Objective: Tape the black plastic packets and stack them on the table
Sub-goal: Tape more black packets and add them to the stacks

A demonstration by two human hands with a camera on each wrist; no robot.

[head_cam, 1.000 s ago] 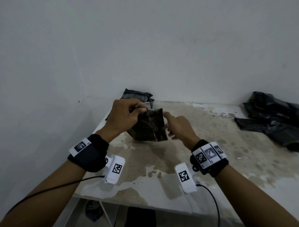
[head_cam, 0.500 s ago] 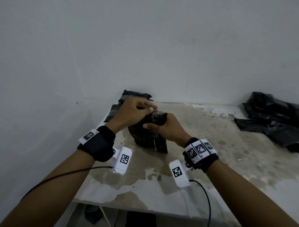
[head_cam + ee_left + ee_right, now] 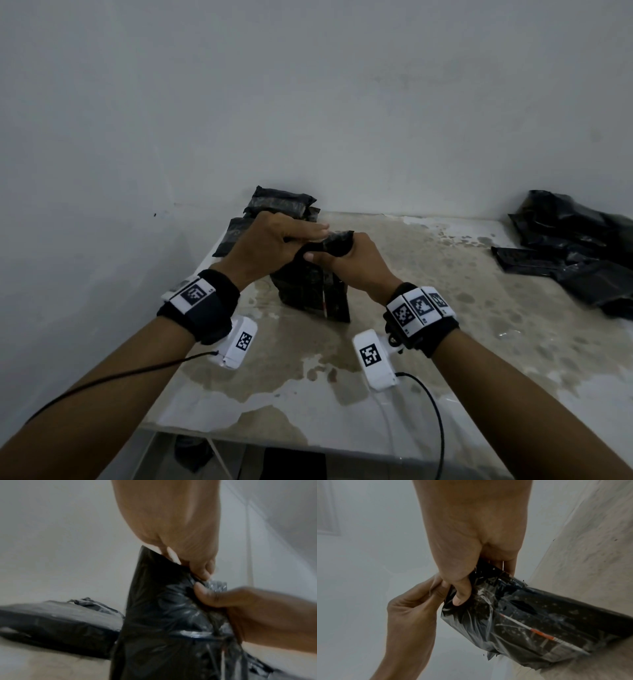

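No readable text anywhere; only black-and-white square code markers (image 3: 193,294) on the wristbands (image 3: 419,308).

Stained table (image 3: 445,274) against white wall (image 3: 308,102)

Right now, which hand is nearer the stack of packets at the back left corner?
Left. The left hand sits just in front of the stack of packets, gripping the upright packet. The right hand grips it from the far side.

Two hands (image 3: 270,246); several black packets (image 3: 310,287)
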